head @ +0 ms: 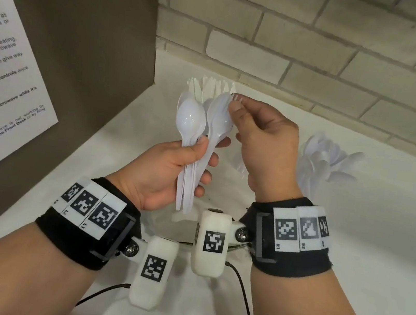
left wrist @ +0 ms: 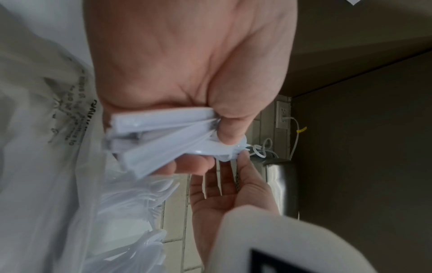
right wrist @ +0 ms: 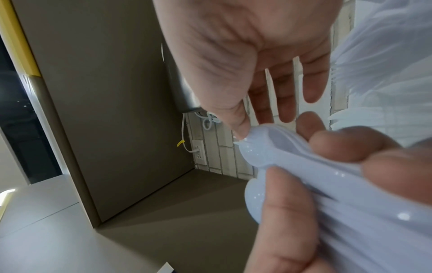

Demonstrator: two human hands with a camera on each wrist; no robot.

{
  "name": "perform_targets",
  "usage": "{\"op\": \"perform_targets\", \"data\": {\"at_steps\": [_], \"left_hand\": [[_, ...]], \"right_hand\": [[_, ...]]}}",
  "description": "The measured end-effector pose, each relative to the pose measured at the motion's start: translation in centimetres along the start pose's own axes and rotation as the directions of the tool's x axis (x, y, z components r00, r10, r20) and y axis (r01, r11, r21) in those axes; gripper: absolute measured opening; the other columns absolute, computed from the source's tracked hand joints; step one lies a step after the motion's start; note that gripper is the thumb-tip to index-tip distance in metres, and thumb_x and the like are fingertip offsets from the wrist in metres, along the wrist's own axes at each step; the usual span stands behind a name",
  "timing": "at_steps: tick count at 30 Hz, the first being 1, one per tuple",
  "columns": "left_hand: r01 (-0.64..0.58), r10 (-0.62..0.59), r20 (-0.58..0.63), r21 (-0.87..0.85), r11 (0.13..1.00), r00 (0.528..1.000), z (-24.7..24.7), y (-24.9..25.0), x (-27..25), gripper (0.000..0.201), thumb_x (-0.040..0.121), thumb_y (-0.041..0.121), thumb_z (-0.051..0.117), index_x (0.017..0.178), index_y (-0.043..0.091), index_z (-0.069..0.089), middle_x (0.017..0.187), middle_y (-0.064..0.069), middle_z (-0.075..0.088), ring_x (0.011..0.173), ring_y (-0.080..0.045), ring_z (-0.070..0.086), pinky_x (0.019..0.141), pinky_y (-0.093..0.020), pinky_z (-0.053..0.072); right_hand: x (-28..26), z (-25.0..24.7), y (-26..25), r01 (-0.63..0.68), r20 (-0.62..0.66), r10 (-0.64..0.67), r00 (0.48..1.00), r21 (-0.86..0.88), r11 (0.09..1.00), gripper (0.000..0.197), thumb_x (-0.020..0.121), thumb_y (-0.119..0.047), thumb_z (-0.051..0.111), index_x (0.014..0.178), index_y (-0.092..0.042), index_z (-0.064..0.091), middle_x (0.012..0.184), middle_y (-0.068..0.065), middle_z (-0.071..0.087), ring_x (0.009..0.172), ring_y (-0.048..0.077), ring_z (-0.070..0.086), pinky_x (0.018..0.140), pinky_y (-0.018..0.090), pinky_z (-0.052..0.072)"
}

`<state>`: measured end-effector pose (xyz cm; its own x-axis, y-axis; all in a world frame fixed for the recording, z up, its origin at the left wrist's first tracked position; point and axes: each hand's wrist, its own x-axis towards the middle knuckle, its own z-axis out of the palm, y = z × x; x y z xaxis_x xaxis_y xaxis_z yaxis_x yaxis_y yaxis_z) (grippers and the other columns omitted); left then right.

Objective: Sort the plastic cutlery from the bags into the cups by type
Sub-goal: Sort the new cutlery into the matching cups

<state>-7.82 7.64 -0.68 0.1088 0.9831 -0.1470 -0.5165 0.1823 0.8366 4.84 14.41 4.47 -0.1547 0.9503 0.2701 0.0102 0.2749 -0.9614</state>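
Note:
My left hand [head: 202,162] grips a bundle of white plastic spoons [head: 190,138] by the handles, bowls up, above the white counter [head: 366,236]. The left wrist view shows the handles [left wrist: 163,133] fanned out of its fist. My right hand [head: 234,104] pinches the bowl tip of the rightmost spoon [head: 220,115] between thumb and index finger, the other fingers straight and spread. Its thumb [right wrist: 238,127] lies on that bowl's rim [right wrist: 264,147]. Behind the hands, white knives and forks [head: 210,85] stand upright, their cup hidden. More white cutlery [head: 326,162] fans out at the right.
A brown panel [head: 85,29] with a printed notice [head: 2,70] walls the left side; a brick wall [head: 327,53] runs behind. A clear plastic bag [left wrist: 46,138] of forks lies below the hands. A steel appliance [left wrist: 282,184] and a wall socket [left wrist: 282,114] are in the corner.

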Motion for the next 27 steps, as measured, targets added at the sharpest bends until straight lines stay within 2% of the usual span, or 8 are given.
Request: {"op": "perform_targets", "data": {"at_steps": [4, 12, 16, 18, 20, 22, 24, 27], "left_hand": [[-0.024, 0.025, -0.035, 0.035, 0.999, 0.999, 0.1, -0.2, 0.1, 0.043, 0.085, 0.037, 0.057, 0.121, 0.016, 0.064, 0.085, 0.0, 0.058, 0.067, -0.016, 0.052, 0.063, -0.031, 0.043], [-0.067, 0.087, -0.139, 0.143, 0.987, 0.986, 0.6, 0.0, 0.1, 0.038, 0.081, 0.034, 0.06, 0.111, 0.011, 0.063, 0.085, -0.006, 0.063, 0.07, -0.02, 0.065, 0.071, -0.039, 0.056], [-0.101, 0.141, -0.17, 0.225, 0.969, 0.975, 0.9, -0.1, -0.1, 0.02, 0.097, 0.025, 0.049, 0.11, 0.016, 0.063, 0.086, -0.004, 0.057, 0.07, -0.021, 0.062, 0.07, -0.039, 0.057], [-0.121, 0.235, -0.2, 0.46, 0.88, 0.951, 0.7, -0.2, 0.0, 0.02, 0.101, 0.027, 0.045, 0.118, 0.022, 0.054, 0.093, 0.0, 0.056, 0.065, -0.014, 0.056, 0.064, -0.032, 0.053], [-0.125, 0.339, -0.197, 0.673, 0.729, 0.92, 0.2, -0.4, 0.4, 0.022, 0.1, 0.03, 0.045, 0.121, 0.025, 0.045, 0.096, 0.005, 0.057, 0.065, -0.011, 0.052, 0.064, -0.03, 0.047], [-0.121, 0.416, -0.19, 0.78, 0.615, 0.889, 0.0, -0.3, 0.6, 0.023, 0.099, 0.029, 0.046, 0.119, 0.019, 0.041, 0.086, 0.004, 0.054, 0.066, -0.013, 0.051, 0.061, -0.025, 0.043], [-0.112, 0.461, -0.191, 0.826, 0.552, 0.867, 0.1, -0.2, 0.6, 0.02, 0.099, 0.027, 0.047, 0.114, 0.017, 0.037, 0.084, 0.006, 0.053, 0.067, -0.009, 0.052, 0.053, -0.013, 0.04], [-0.129, 0.461, -0.167, 0.829, 0.544, 0.872, 0.4, -0.1, 0.6, 0.024, 0.097, 0.026, 0.052, 0.112, 0.019, 0.035, 0.089, 0.004, 0.058, 0.073, -0.01, 0.058, 0.052, -0.012, 0.043]], "right_hand": [[-0.1, 0.0, 0.4, 0.009, -0.009, -0.01, 1.0, -0.042, 0.999, 0.013, 0.084, -0.011, 0.072, 0.096, -0.012, 0.076, 0.094, -0.014, 0.072, 0.089, 0.002, 0.069, 0.085, 0.022, 0.055], [-0.5, 0.3, 0.5, 0.019, -0.07, -0.018, 0.997, 0.021, 1.0, 0.01, 0.091, -0.014, 0.064, 0.085, -0.021, 0.069, 0.083, -0.01, 0.071, 0.077, 0.002, 0.065, 0.078, 0.03, 0.055], [-0.6, 0.5, 0.0, 0.081, -0.173, -0.052, 0.983, 0.163, 0.983, 0.01, 0.099, -0.02, 0.05, 0.089, -0.02, 0.054, 0.085, 0.009, 0.072, 0.076, 0.02, 0.07, 0.072, 0.038, 0.055], [-0.7, 0.2, -0.7, 0.066, -0.173, -0.022, 0.985, 0.251, 0.966, 0.011, 0.102, -0.022, 0.042, 0.092, -0.02, 0.046, 0.071, 0.01, 0.065, 0.054, 0.023, 0.065, 0.056, 0.035, 0.055], [-0.6, -0.1, -0.9, 0.036, -0.117, -0.013, 0.993, 0.194, 0.98, 0.01, 0.101, -0.026, 0.045, 0.093, -0.02, 0.045, 0.067, 0.009, 0.057, 0.038, 0.018, 0.05, 0.042, 0.024, 0.044], [-0.6, 0.1, -0.6, 0.01, -0.026, -0.009, 1.0, 0.016, 1.0, 0.025, 0.088, -0.04, 0.064, 0.093, -0.019, 0.052, 0.07, 0.004, 0.059, 0.046, 0.013, 0.051, 0.045, 0.022, 0.039], [-0.9, 0.2, -0.3, -0.012, 0.037, 0.019, 0.999, -0.164, 0.986, 0.042, 0.069, -0.05, 0.078, 0.091, -0.02, 0.06, 0.067, -0.008, 0.061, 0.058, 0.005, 0.057, 0.053, 0.023, 0.043], [-1.4, 0.5, -0.1, -0.021, 0.122, 0.049, 0.991, -0.224, 0.974, 0.037, 0.067, -0.035, 0.085, 0.093, -0.017, 0.066, 0.065, -0.006, 0.067, 0.058, -0.003, 0.06, 0.057, 0.01, 0.045]]}}
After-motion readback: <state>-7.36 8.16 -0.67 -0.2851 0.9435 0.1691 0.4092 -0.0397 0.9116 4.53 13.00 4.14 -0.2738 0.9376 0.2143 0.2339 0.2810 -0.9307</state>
